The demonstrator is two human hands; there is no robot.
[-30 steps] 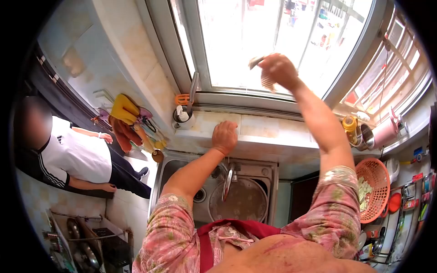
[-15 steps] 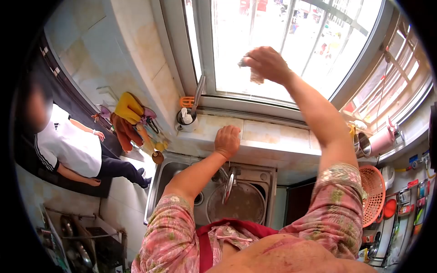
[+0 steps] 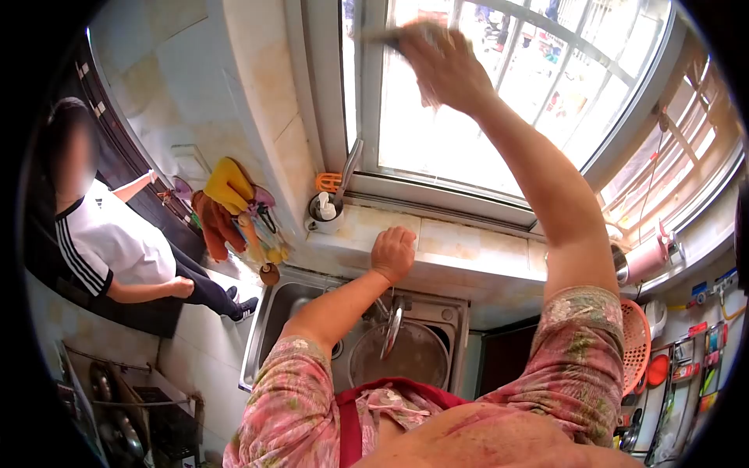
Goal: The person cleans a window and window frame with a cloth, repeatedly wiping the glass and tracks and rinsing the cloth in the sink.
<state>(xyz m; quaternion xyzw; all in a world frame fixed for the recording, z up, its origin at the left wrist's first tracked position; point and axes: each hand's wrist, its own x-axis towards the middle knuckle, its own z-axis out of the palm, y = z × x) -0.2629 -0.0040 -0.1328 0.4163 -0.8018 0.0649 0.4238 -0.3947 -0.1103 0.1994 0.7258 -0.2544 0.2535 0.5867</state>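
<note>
My right hand (image 3: pixel 449 70) is raised high against the window (image 3: pixel 437 144) and closed on a cloth (image 3: pixel 427 95). The cloth is blurred, with a dark edge sticking out to the left and a pale part below the fingers. Lower down, my left hand (image 3: pixel 393 254) leans on the edge of the tiled sill (image 3: pixel 468 243), its fingers curled in like a fist and no object showing in it. Below it is the metal sink (image 3: pixel 269 327), with a tap (image 3: pixel 392 327) over a round basin of cloudy water (image 3: pixel 402 359).
A cup with utensils (image 3: pixel 326 217) stands at the sill's left end. Yellow and brown cloths (image 3: pixel 226 187) hang on the wall. Another person (image 3: pixel 125 242) stands at the left by a dark door. On the right are an orange colander (image 3: pixel 636 347) and a pink pot (image 3: pixel 647 257).
My right hand has moved up and slightly left across the window with the cloth. My left hand stays at the sill. The other person has raised an arm toward the door side.
</note>
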